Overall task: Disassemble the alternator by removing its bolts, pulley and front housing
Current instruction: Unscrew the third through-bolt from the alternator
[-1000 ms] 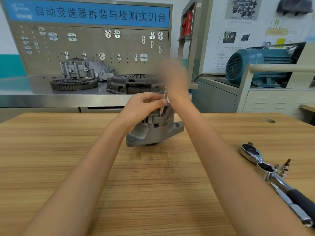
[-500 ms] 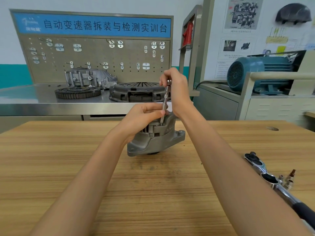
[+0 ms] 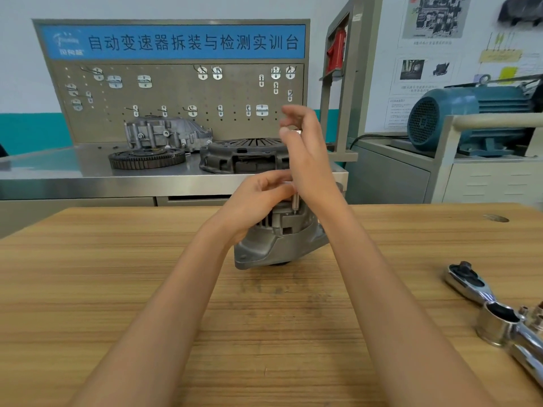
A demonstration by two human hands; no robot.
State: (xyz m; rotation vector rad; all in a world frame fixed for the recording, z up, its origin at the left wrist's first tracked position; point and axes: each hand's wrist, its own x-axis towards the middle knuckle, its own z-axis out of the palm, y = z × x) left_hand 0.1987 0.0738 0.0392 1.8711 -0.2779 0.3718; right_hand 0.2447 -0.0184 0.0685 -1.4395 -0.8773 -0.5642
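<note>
Alternator [image 3: 279, 245]: table [image 3: 117, 289] centre, standing on end, steadied by left hand [image 3: 258, 198], which pinches the long bolt [image 3: 296, 201]. Right hand [image 3: 305, 154], 12 o'clock, grips bolt head, likely to twist it out. Ratchet [image 3: 470, 283] at 3 o'clock.

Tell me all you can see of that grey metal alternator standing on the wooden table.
The alternator is a chunky cast housing of dull grey metal with slots and a mounting ear low at its left. It stands on the wooden table, its top hidden by hands. A long thin bolt rises upright from its top. The left hand holds the bolt's shaft low down, and the right hand pinches its head.
</note>
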